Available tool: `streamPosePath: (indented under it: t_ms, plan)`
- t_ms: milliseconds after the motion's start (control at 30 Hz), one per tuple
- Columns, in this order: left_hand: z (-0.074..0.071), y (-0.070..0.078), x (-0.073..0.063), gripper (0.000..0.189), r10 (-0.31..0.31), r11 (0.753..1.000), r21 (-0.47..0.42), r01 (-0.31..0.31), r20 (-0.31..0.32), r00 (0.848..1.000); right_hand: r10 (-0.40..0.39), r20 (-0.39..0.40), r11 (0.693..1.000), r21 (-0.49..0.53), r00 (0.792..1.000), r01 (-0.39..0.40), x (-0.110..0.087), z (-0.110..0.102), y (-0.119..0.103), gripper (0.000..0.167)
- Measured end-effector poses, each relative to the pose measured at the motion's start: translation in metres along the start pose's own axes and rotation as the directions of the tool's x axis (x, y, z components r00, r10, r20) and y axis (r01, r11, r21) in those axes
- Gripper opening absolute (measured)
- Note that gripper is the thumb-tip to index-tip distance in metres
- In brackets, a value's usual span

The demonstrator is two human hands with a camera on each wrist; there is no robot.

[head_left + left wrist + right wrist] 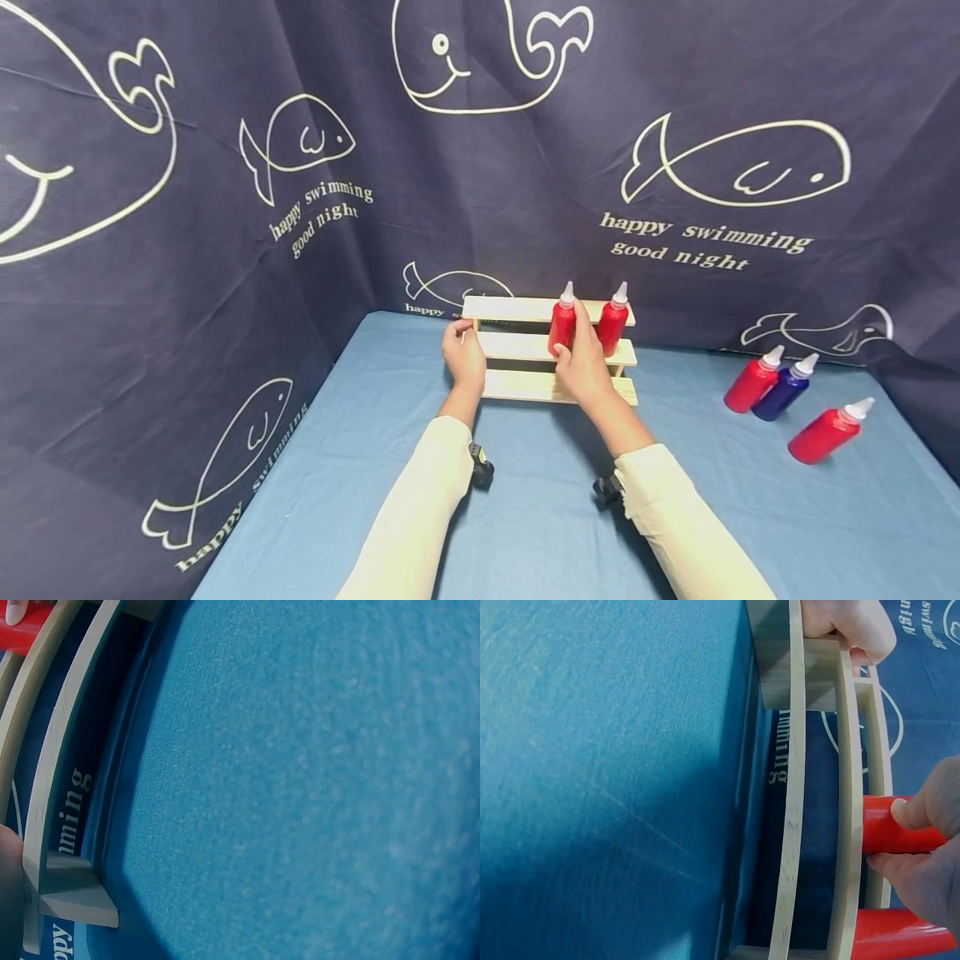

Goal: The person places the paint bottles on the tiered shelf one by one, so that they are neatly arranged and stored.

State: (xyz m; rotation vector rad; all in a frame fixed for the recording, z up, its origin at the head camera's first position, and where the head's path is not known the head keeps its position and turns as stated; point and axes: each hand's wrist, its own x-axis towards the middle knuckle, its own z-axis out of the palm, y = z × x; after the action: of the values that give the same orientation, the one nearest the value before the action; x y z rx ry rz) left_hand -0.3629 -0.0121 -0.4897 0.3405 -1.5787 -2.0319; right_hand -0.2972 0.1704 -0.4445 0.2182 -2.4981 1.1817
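A three-tier wooden rack [517, 345] stands at the back of the table. My left hand [466, 360] grips its left end; in the right wrist view the fingers of that left hand [859, 628] curl round the end piece. With my right hand [586, 367] I hold a red squeeze bottle [561, 328] with a white pointed cap, upright on the middle tier. Thumb and fingers pinch the lower body of this red bottle [892, 834] in the right wrist view. Just right of it, a second red squeeze bottle [612, 328] stands on the same tier.
At the right of the blue-covered table [540, 517] stand a red bottle [750, 385], a dark blue bottle [781, 393] and another red bottle [823, 436] nearer the front. A dark fish-print curtain [525, 183] hangs behind the rack and along the left side.
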Motion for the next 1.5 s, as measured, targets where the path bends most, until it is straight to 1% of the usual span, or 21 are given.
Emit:
streamPosePath:
  t_ms: [100, 267, 367, 500, 600, 700, 867, 1033, 1167, 1267, 1367, 1500]
  plan:
    - [0.001, 0.001, -0.001, 0.016, -0.005, 1.0, 0.009, 0.005, 0.006, 1.0, 0.009, 0.005, 1.0, -0.014, 1.0, -0.009, 0.0, 0.0, 0.001, 0.088]
    - [0.002, 0.001, -0.001, 0.015, 0.004, 1.0, 0.014, -0.004, 0.011, 1.0, 0.014, 0.017, 1.0, -0.012, 1.0, -0.014, 0.0, -0.001, 0.002, 0.091]
    - [0.0, 0.0, 0.0, 0.016, 0.005, 1.0, 0.012, -0.005, 0.003, 1.0, 0.016, 0.028, 1.0, -0.001, 0.999, -0.016, 0.001, 0.001, 0.001, 0.092]
    - [-0.004, 0.002, 0.002, 0.017, 0.01, 1.0, 0.023, -0.01, -0.012, 1.0, 0.006, 0.037, 1.0, 0.016, 0.999, -0.007, 0.001, 0.005, -0.001, 0.094]
    - [-0.004, 0.004, 0.002, 0.017, 0.008, 1.0, 0.018, -0.008, -0.006, 1.0, 0.0, 0.031, 1.0, 0.019, 1.0, 0.0, 0.001, 0.006, 0.0, 0.094]
    - [-0.003, 0.003, 0.001, 0.016, 0.002, 1.0, 0.0, -0.002, 0.002, 1.0, 0.013, 0.033, 1.0, 0.013, 0.999, -0.014, 0.0, 0.005, 0.001, 0.097]
    - [-0.003, 0.002, 0.0, 0.016, 0.002, 1.0, 0.01, -0.002, 0.0, 1.0, 0.04, 0.05, 0.999, 0.007, 0.998, -0.04, -0.003, 0.002, 0.001, 0.101]
    - [-0.002, 0.001, 0.0, 0.016, 0.005, 1.0, 0.001, -0.005, 0.007, 1.0, 0.04, 0.058, 0.999, 0.013, 0.997, -0.041, -0.007, 0.0, 0.002, 0.103]
    - [-0.001, -0.001, 0.0, 0.016, 0.002, 1.0, -0.004, -0.002, 0.008, 1.0, 0.043, 0.083, 0.998, 0.05, 0.996, -0.047, -0.012, -0.003, 0.003, 0.103]
    - [-0.001, -0.002, -0.001, 0.017, -0.002, 1.0, -0.009, 0.002, 0.011, 1.0, 0.063, 0.114, 0.995, 0.072, 0.991, -0.072, -0.018, -0.005, 0.001, 0.104]
    - [-0.001, -0.001, -0.002, 0.017, 0.002, 1.0, -0.008, -0.002, 0.011, 1.0, 0.087, 0.141, 0.992, 0.073, 0.986, -0.098, -0.022, -0.007, -0.001, 0.105]
    - [0.0, 0.0, -0.002, 0.017, 0.009, 1.0, 0.0, -0.009, 0.008, 1.0, 0.121, 0.165, 0.99, 0.047, 0.979, -0.13, -0.029, -0.009, -0.004, 0.104]
